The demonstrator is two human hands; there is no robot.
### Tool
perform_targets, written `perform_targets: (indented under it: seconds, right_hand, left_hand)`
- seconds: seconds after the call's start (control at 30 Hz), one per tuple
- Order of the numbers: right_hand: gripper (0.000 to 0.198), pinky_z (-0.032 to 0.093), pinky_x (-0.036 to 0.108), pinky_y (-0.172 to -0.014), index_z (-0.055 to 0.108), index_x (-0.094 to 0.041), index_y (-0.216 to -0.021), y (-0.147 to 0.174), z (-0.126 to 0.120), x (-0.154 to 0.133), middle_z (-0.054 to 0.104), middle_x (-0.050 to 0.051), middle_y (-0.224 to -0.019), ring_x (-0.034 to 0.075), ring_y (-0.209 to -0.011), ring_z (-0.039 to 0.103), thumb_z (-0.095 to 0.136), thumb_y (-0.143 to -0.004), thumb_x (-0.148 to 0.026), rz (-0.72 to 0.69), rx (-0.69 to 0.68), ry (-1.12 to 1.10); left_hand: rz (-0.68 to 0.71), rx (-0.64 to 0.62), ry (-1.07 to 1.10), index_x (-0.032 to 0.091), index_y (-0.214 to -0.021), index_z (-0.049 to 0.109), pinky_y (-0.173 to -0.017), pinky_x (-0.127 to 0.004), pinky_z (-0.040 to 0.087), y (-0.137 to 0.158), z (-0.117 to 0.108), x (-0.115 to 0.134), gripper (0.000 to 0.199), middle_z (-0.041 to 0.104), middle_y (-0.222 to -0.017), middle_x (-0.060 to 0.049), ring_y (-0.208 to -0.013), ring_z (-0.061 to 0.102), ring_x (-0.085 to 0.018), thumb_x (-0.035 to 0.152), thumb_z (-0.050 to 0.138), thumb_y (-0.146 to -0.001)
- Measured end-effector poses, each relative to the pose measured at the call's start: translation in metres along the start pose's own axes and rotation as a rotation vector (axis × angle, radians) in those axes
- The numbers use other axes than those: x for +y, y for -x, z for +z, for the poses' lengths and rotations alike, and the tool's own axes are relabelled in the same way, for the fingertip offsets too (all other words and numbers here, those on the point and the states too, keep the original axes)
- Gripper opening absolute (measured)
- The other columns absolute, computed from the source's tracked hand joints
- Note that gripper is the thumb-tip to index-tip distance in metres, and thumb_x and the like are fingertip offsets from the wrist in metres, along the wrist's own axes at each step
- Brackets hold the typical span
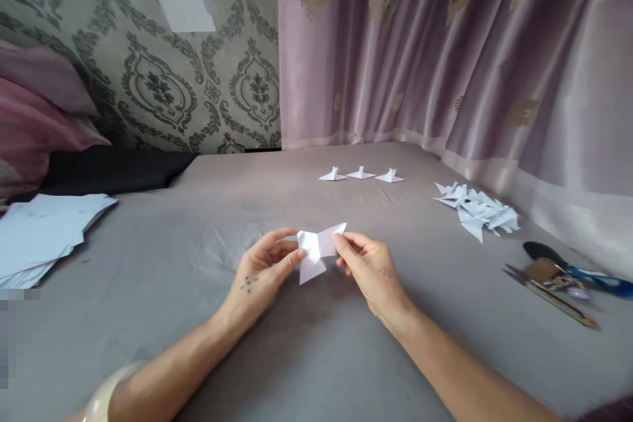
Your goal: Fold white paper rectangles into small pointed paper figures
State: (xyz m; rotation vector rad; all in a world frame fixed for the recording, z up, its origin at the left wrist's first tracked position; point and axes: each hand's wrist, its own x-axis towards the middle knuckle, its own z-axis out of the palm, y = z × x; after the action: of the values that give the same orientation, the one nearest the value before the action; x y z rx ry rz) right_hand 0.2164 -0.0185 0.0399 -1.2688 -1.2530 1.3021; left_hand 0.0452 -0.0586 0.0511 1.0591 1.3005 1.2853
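A small folded piece of white paper (310, 247) is held up between my two hands, above the grey sheet. Its flaps spread out to the upper right and downward. My left hand (264, 267) pinches its left side, thumb in front and fingers behind. On the other side, my right hand (368, 264) grips the right flap between thumb and fingers. The fingertips behind the paper are partly hidden.
Three folded white paper figures (361, 173) stand in a row farther back. A heap of folded paper pieces (482, 209) lies to the right, near tweezers (548, 295) and a blue-handled tool (601, 281). Stacked white paper sheets (44, 231) lie at left. A curtain (376, 46) hangs behind.
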Motion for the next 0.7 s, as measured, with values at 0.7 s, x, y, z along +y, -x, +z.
perform_targets:
  seconds: [0.7]
  right_hand:
    - [0.016, 0.057, 0.029, -0.076, 0.075, -0.023, -0.089, 0.004, 0.005, 0.002, 0.075, 0.001, -0.086, 0.017, -0.077, 0.069, 0.069, -0.077, -0.031, -0.299, 0.081, 0.190]
  left_hand:
    - [-0.067, 0.040, 0.148, 0.023, -0.096, 0.075, -0.075, -0.022, 0.048, -0.008, -0.005, -0.008, 0.028, 0.074, -0.097, -0.003, -0.084, 0.064, -0.014, 0.031, 0.080, -0.070]
